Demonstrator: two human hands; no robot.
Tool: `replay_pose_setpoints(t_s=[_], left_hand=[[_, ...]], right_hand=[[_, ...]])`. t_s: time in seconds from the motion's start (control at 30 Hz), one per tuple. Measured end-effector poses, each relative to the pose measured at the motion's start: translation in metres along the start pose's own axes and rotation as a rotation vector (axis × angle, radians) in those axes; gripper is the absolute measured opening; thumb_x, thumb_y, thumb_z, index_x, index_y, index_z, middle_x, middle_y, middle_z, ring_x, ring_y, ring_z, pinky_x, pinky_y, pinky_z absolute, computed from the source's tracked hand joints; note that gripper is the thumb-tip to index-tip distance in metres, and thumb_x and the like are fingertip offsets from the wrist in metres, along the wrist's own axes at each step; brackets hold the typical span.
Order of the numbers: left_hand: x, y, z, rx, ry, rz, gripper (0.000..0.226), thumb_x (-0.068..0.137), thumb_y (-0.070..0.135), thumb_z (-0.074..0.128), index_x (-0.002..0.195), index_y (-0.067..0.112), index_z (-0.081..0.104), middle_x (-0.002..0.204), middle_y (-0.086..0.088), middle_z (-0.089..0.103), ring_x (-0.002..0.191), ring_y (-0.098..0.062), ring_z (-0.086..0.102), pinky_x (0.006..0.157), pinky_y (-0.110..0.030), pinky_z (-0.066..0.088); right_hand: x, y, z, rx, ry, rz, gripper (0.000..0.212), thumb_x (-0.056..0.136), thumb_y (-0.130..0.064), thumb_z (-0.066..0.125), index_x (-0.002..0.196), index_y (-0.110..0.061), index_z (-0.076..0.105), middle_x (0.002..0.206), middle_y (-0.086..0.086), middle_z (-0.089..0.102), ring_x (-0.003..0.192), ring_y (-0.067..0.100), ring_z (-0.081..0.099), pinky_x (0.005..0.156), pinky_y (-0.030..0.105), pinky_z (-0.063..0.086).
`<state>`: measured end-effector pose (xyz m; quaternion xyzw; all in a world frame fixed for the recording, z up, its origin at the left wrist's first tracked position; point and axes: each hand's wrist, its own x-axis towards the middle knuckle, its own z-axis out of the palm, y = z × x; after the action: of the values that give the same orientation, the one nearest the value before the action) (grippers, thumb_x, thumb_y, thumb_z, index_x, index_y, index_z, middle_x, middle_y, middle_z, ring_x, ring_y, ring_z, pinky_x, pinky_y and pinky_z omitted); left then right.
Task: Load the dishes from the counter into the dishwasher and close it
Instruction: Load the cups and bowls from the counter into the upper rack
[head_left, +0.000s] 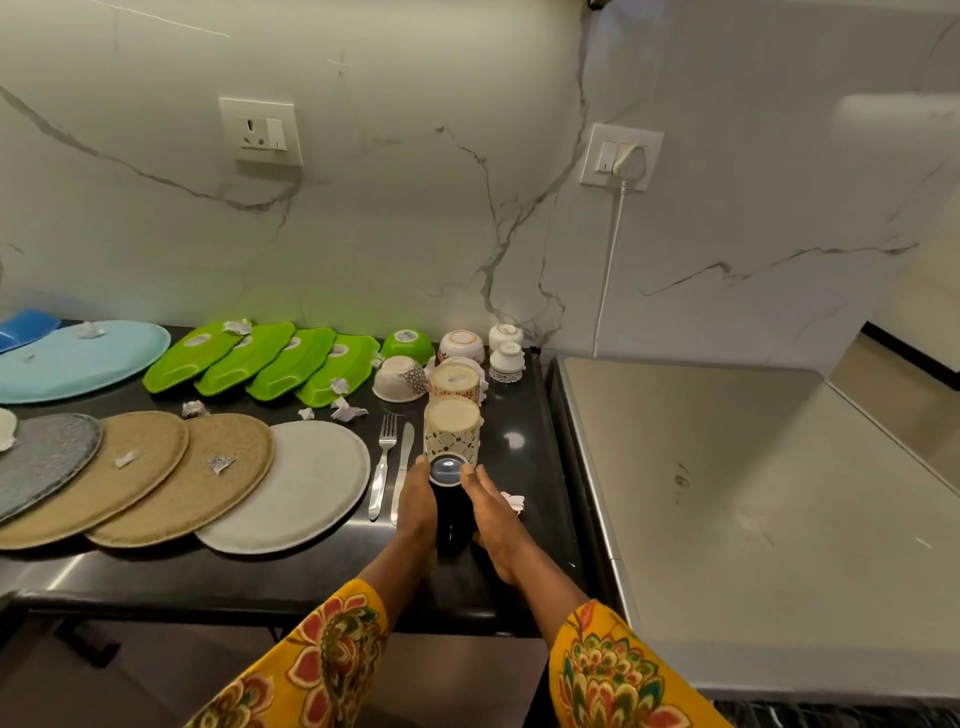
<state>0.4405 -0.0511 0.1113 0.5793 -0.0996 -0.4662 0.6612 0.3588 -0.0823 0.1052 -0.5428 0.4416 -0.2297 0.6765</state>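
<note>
Blue and green plates (83, 358), round mats (291, 486), a fork (383, 462), a knife (402, 478) and upturned cups (451, 431) lie across the black counter (311, 571), so we judge nearly all loading is left. Our left hand (418, 506) and right hand (493, 512), fingers straight, press either side of a dark tumbler (449, 499) near the counter's front, and no dishwasher shows

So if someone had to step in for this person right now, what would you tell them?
Left hand and right hand both flank the dark tumbler on the black counter, fingers straight against its sides. Nothing looks loaded yet: round plates, green trays, bowls, patterned cups, fork and knife all sit on the counter. The dishwasher is not in view. Everything remains to load, then close it.
</note>
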Motion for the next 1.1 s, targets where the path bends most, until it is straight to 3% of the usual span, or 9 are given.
replay_pose_setpoints(t_s=[0.13, 0.33, 0.47, 0.63, 0.73, 0.83, 0.9, 1.0, 1.1], left_hand=[[-0.006, -0.004, 0.007, 0.053, 0.055, 0.027, 0.038, 0.099, 0.036, 0.032, 0.116, 0.012, 0.057, 0.11, -0.015, 0.064, 0.102, -0.028, 0.061, 0.092, -0.044, 0.049], [-0.034, -0.015, 0.008, -0.025, 0.07, 0.058, 0.032, 0.099, 0.031, 0.033, 0.114, 0.013, 0.056, 0.102, -0.01, 0.065, 0.093, -0.021, 0.062, 0.069, -0.031, 0.049], [-0.065, -0.026, 0.015, -0.045, 0.055, 0.067, 0.033, 0.1, 0.036, 0.032, 0.118, 0.017, 0.051, 0.103, -0.008, 0.063, 0.097, -0.023, 0.06, 0.076, -0.034, 0.05], [-0.11, -0.049, 0.03, -0.044, 0.093, 0.041, 0.044, 0.098, 0.044, 0.034, 0.132, 0.019, 0.048, 0.119, -0.013, 0.06, 0.106, -0.026, 0.059, 0.089, -0.04, 0.05], [-0.145, -0.062, 0.039, -0.093, 0.054, 0.004, 0.044, 0.1, 0.04, 0.034, 0.129, 0.012, 0.051, 0.115, -0.014, 0.061, 0.101, -0.024, 0.059, 0.091, -0.039, 0.049], [-0.182, -0.074, 0.05, -0.096, -0.011, -0.011, 0.03, 0.101, 0.034, 0.034, 0.106, 0.014, 0.055, 0.091, -0.008, 0.061, 0.081, -0.018, 0.057, 0.072, -0.033, 0.049], [-0.199, -0.085, 0.058, -0.091, -0.046, -0.041, 0.029, 0.101, 0.034, 0.034, 0.092, 0.016, 0.055, 0.087, -0.007, 0.059, 0.079, -0.018, 0.056, 0.071, -0.032, 0.048], [-0.221, -0.104, 0.07, -0.047, -0.081, -0.079, 0.034, 0.101, 0.038, 0.034, 0.105, 0.014, 0.058, 0.099, -0.01, 0.061, 0.093, -0.022, 0.057, 0.091, -0.037, 0.047], [-0.243, -0.128, 0.085, -0.043, -0.142, -0.122, 0.04, 0.1, 0.04, 0.034, 0.113, 0.012, 0.06, 0.101, -0.013, 0.064, 0.088, -0.023, 0.061, 0.076, -0.034, 0.053]], right_hand=[[-0.003, 0.0, 0.001, -0.008, -0.004, 0.007, 0.063, 0.096, -0.052, 0.035, 0.15, -0.026, 0.015, 0.153, 0.002, 0.028, 0.139, 0.021, 0.027, 0.109, 0.035, 0.025], [-0.033, -0.001, -0.009, -0.021, -0.005, -0.014, 0.062, 0.095, -0.055, 0.036, 0.148, -0.025, 0.024, 0.147, -0.003, 0.036, 0.137, 0.018, 0.031, 0.112, 0.033, 0.025], [-0.05, 0.017, -0.019, -0.05, 0.017, -0.051, 0.094, 0.063, -0.083, 0.044, 0.142, -0.033, 0.036, 0.144, -0.002, 0.045, 0.132, 0.018, 0.04, 0.112, 0.043, 0.032], [-0.103, 0.016, -0.041, -0.095, 0.066, -0.089, 0.05, 0.092, -0.058, 0.037, 0.128, -0.028, 0.055, 0.128, 0.0, 0.058, 0.12, 0.017, 0.051, 0.108, 0.041, 0.039], [-0.133, 0.024, -0.063, -0.125, 0.116, -0.085, 0.042, 0.095, -0.054, 0.035, 0.113, -0.028, 0.063, 0.118, 0.001, 0.063, 0.111, 0.017, 0.056, 0.101, 0.039, 0.044], [-0.163, 0.036, -0.084, -0.109, 0.174, -0.075, 0.045, 0.093, -0.058, 0.037, 0.111, -0.026, 0.065, 0.109, -0.001, 0.065, 0.102, 0.016, 0.059, 0.082, 0.029, 0.048], [-0.18, 0.044, -0.095, -0.131, 0.255, -0.072, 0.061, 0.084, -0.07, 0.038, 0.113, -0.024, 0.066, 0.116, 0.002, 0.065, 0.107, 0.02, 0.059, 0.091, 0.037, 0.048], [-0.201, 0.056, -0.114, -0.207, 0.367, -0.1, 0.063, 0.087, -0.068, 0.033, 0.115, -0.023, 0.066, 0.125, 0.01, 0.062, 0.116, 0.029, 0.055, 0.102, 0.047, 0.041], [-0.226, 0.064, -0.136, -0.188, 0.473, -0.091, 0.067, 0.082, -0.071, 0.032, 0.098, -0.019, 0.07, 0.114, 0.013, 0.066, 0.107, 0.032, 0.059, 0.098, 0.05, 0.044]])
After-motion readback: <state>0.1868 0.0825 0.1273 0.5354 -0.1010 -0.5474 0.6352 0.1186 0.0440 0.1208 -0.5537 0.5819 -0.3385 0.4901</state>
